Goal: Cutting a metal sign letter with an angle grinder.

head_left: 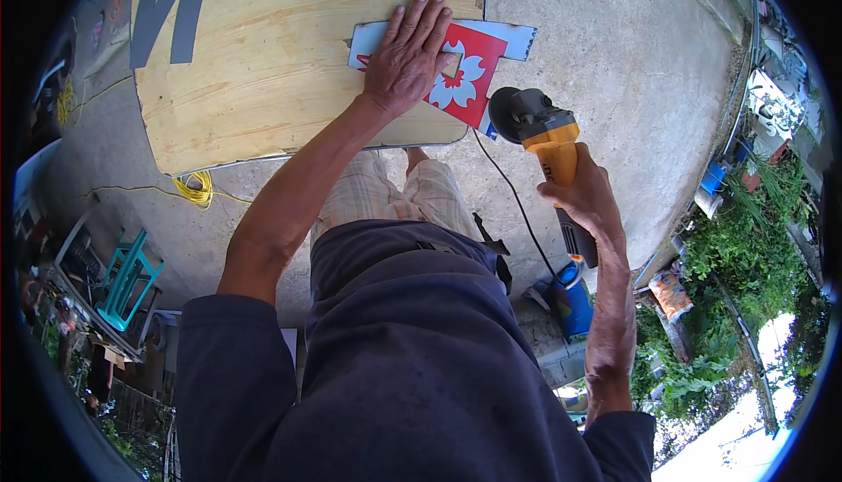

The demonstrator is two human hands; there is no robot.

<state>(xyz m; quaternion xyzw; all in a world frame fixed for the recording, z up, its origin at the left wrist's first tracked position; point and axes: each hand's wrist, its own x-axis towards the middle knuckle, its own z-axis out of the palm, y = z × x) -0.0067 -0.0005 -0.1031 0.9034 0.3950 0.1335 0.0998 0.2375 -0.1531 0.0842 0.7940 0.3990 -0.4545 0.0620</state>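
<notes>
**Grinder at the edge of a painted panel**

Your left hand [410,57] lies flat, fingers spread, pressing a red panel with white flowers [469,78] onto a plywood board [289,52] at twelve o'clock. Your right hand [583,197] is clamped around a yellow angle grinder [548,140], its disc just beside the panel's edge at one o'clock. Bare concrete floor [614,43] lies open beyond. The board carries a large grey letter shape [171,4] at eleven o'clock. A yellow cord coil [197,188] lies at nine o'clock.

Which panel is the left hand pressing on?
The left hand lies flat on the small red flower-print panel, which sits on the big bare plywood sheet. The right hand holds the grinder.
</notes>
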